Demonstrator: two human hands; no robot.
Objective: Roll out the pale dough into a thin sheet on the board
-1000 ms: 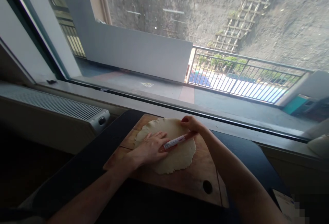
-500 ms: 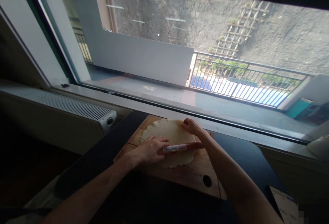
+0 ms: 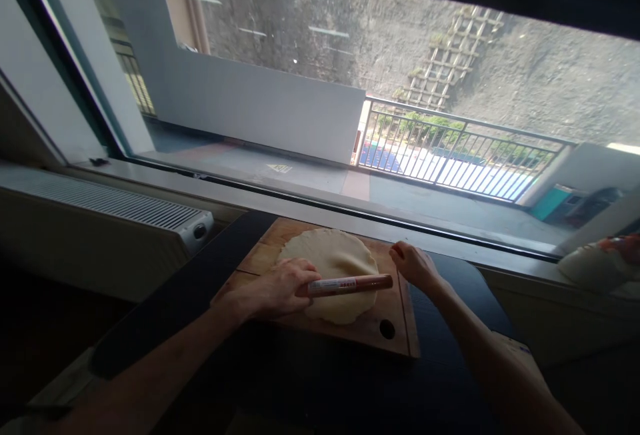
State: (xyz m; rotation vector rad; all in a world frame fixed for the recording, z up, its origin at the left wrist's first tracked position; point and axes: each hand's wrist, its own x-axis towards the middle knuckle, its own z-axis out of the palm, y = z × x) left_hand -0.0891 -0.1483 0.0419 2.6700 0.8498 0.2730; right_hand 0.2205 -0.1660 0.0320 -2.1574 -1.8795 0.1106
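A flat round sheet of pale dough (image 3: pixel 333 252) with a ragged edge lies on a wooden cutting board (image 3: pixel 350 338). My left hand (image 3: pixel 290 283) is closed around one end of a reddish-brown rolling pin (image 3: pixel 373 283) with a printed white label. The pin crosses the front half of the dough, its far end pointing right; whether it presses on the dough I cannot tell. Over the board's right far corner is my right hand (image 3: pixel 413 263), fingers curled together and apart from dough and pin. What those fingers hold, if anything, is hidden.
The board rests on a dark table (image 3: pixel 457 288) against a window sill (image 3: pixel 320 205). At the left stands a white radiator (image 3: pixel 195 242). Under my right forearm a phone (image 3: pixel 515 342) partly shows. A pale rounded object (image 3: pixel 590 263) sits on the sill at the right.
My right hand has left the dough's far edge and moved right, off the sheet. My left hand still grips the rolling pin, now slightly raised in view. The camera view has shifted.
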